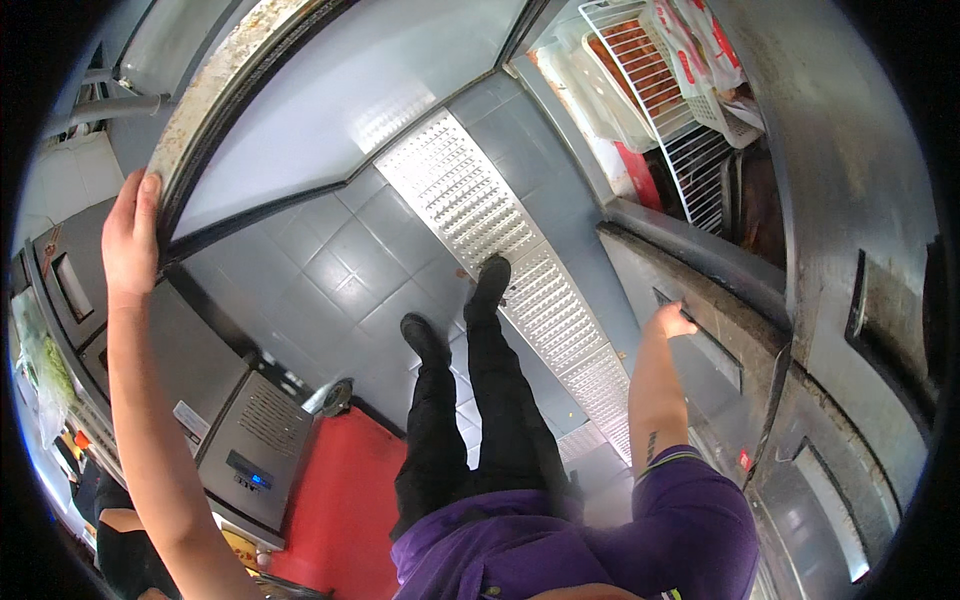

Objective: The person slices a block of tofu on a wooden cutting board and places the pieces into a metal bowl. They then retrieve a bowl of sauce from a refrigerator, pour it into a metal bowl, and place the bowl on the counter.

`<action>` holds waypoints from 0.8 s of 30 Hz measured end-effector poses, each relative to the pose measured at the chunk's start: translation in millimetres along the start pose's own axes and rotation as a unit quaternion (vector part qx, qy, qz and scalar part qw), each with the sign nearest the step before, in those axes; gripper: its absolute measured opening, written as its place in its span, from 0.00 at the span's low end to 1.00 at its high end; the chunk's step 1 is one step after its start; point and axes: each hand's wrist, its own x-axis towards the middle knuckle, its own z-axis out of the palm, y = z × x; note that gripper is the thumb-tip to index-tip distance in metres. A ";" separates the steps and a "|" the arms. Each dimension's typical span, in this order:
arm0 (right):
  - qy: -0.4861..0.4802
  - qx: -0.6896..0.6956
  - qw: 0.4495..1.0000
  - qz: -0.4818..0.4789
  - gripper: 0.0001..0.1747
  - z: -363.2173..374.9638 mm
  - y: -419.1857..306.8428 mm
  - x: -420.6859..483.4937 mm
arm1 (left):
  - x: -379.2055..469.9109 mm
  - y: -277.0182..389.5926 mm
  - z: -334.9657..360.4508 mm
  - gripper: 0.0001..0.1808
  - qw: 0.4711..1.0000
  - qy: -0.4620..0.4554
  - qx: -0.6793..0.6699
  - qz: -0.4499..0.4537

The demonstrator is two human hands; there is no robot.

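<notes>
My left hand (pixel 133 236) grips the worn edge of an open refrigerator door (pixel 217 82), its fingers over the metal rim by the dark gasket. On the right, my right hand (pixel 673 321) rests at the recessed handle (pixel 712 349) of a lower steel door; its fingertips are partly hidden in the recess. Above that door the cabinet compartment stands open. Inside, a white wire shelf (pixel 686 161) carries a pale plastic tub (pixel 630 124) with reddish-brown food, a white plastic basket (pixel 739 135) and plastic bags with red print (pixel 694 45).
A perforated metal drain cover (pixel 480 202) crosses the grey tiled floor (pixel 330 247) by my feet. At left stands a steel counter unit with a control panel (pixel 251 474), beside a red surface (pixel 345 495). Part of another person (pixel 127 547) shows at lower left.
</notes>
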 end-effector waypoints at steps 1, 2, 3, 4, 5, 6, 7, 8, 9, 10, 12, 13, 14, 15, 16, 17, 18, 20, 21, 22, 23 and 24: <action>-0.004 -0.002 1.000 0.006 0.24 2.5 -10.5 -3.6 | 1.6 -7.7 0.9 0.35 1.000 0.003 -0.012 -0.002; -0.004 -0.012 0.999 0.029 0.26 5.6 -18.7 -11.6 | 3.4 -15.8 0.7 0.35 1.000 0.012 -0.006 0.001; -0.033 0.009 0.998 0.054 0.27 9.1 -18.3 -7.6 | 5.0 -25.4 0.9 0.35 1.000 0.020 -0.004 0.005; -0.061 0.028 0.994 0.082 0.28 12.4 -11.1 -5.6 | 8.4 -33.8 1.6 0.36 1.000 0.020 -0.016 0.015; -0.089 0.047 0.989 0.109 0.30 16.1 -3.3 -4.9 | 10.7 -39.4 0.0 0.37 1.000 0.014 -0.022 -0.005; -0.080 0.024 0.993 0.085 0.30 21.6 14.1 -0.3 | 14.4 -50.5 3.0 0.37 0.999 0.034 -0.012 0.013; -0.070 0.001 0.996 0.060 0.31 29.5 33.3 7.3 | 17.1 -59.0 5.0 0.37 0.998 0.055 -0.003 0.031; -0.058 -0.023 0.997 0.037 0.32 33.0 45.7 12.5 | 20.1 -43.9 3.5 0.36 1.000 0.021 0.021 -0.002; -0.056 -0.029 0.997 0.037 0.32 37.9 40.8 3.4 | 19.2 -46.6 3.6 0.35 0.999 0.035 0.001 0.009; -0.055 -0.035 0.997 0.037 0.31 40.4 28.8 -11.3 | 17.2 -48.6 2.4 0.35 0.999 0.040 -0.015 0.014; -0.061 -0.029 0.996 0.057 0.28 45.6 32.1 -12.1 | 18.6 -54.9 -1.7 0.34 0.999 0.036 -0.030 0.024; -0.060 -0.017 0.995 0.077 0.26 46.7 62.2 13.7 | 28.2 -61.0 -0.5 0.34 0.998 0.026 -0.035 0.036; -0.064 -0.004 0.993 0.096 0.24 47.4 79.8 29.7 | 34.0 -67.8 1.0 0.33 0.998 0.018 -0.036 0.043; -0.079 -0.004 0.993 0.093 0.25 47.7 81.7 32.3 | 35.8 -71.1 -0.8 0.33 0.998 0.018 -0.029 0.045; -0.093 -0.003 0.992 0.089 0.25 46.7 83.8 34.9 | 37.1 -74.1 -2.6 0.33 0.998 0.017 -0.022 0.047; -0.105 -0.003 0.991 0.086 0.25 44.3 85.9 37.3 | 38.8 -76.8 -3.2 0.33 0.998 0.016 -0.017 0.050; -0.117 -0.002 0.990 0.082 0.26 40.8 86.7 38.5 | 38.8 -77.1 -1.1 0.34 0.998 0.035 0.023 0.038; -0.139 -0.001 0.988 0.072 0.26 31.4 87.0 40.5 | 48.0 -82.5 2.1 0.34 0.998 0.038 0.000 0.059; -0.156 0.041 0.981 0.106 0.26 28.6 77.1 30.7 | 50.2 -87.6 1.9 0.34 0.997 0.040 -0.005 0.067; -0.178 0.083 0.970 0.140 0.26 27.0 54.0 14.5 | 49.5 -95.1 -3.6 0.34 0.997 0.022 -0.023 0.071; -0.197 0.124 0.957 0.173 0.27 22.7 29.6 1.9 | 48.0 -98.2 -6.5 0.35 0.997 0.020 -0.011 0.071; -0.205 0.130 0.945 0.217 0.31 19.9 20.1 -2.1 | 48.0 -99.8 -9.7 0.35 0.997 0.020 -0.003 0.074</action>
